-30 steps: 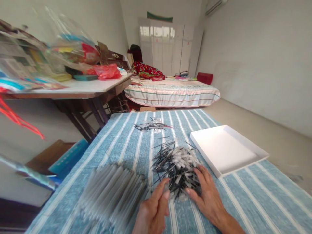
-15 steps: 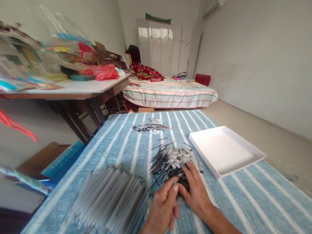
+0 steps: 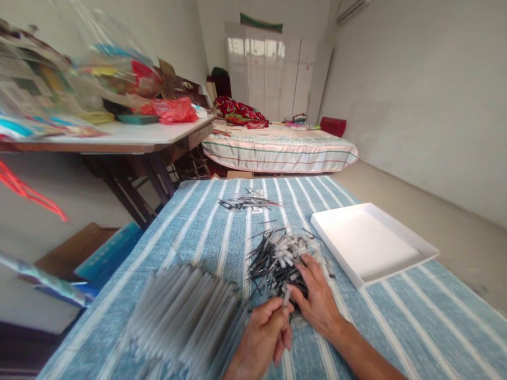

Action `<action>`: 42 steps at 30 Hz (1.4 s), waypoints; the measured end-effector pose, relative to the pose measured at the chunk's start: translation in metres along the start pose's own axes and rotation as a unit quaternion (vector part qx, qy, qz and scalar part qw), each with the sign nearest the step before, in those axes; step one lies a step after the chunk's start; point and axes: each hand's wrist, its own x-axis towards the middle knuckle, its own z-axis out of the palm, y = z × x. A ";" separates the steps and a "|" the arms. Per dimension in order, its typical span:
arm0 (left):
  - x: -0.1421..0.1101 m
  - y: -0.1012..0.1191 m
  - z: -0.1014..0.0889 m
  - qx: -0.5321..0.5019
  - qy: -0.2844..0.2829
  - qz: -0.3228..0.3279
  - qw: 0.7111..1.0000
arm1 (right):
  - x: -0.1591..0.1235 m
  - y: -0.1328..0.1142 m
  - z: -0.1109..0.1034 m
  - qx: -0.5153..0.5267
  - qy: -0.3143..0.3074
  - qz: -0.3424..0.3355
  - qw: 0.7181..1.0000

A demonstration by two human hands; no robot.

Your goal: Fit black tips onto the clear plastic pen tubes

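A heap of thin black sticks with clear tips point(image 3: 277, 256) lies in the middle of a blue striped cloth point(image 3: 415, 322). My right hand point(image 3: 315, 298) rests on the near side of the heap, fingers curled into the sticks. My left hand point(image 3: 264, 335) is closed in a pinch just below it, holding one clear-tipped stick upright between thumb and fingers. A thick pile of clear narrow sleeves point(image 3: 180, 316) lies to the left of my left hand.
An open white shallow box point(image 3: 372, 245) sits to the right of the heap. A smaller cluster of sticks point(image 3: 247, 202) lies farther back. A cluttered table point(image 3: 119, 140) stands on the left, a bed point(image 3: 277, 148) behind.
My left hand went from open beside the heap to a pinch on one stick and drew back toward me. My right hand slid up onto the heap.
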 end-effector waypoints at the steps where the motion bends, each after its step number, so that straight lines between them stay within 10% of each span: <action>1: -0.001 0.001 -0.001 -0.017 0.006 0.009 1.000 | -0.001 0.001 -0.002 0.001 0.002 -0.003 1.000; 21: 0.003 0.016 -0.027 -0.232 0.117 0.089 0.962 | 0.009 -0.009 -0.022 -0.002 0.073 -0.078 0.994; 32: 0.002 0.024 -0.039 -0.213 0.148 0.109 0.960 | 0.071 -0.036 -0.017 -0.159 -0.181 -0.206 0.948; 42: 0.007 0.017 -0.040 -0.156 0.155 0.108 0.970 | 0.073 -0.023 -0.023 -0.147 -0.191 -0.244 0.940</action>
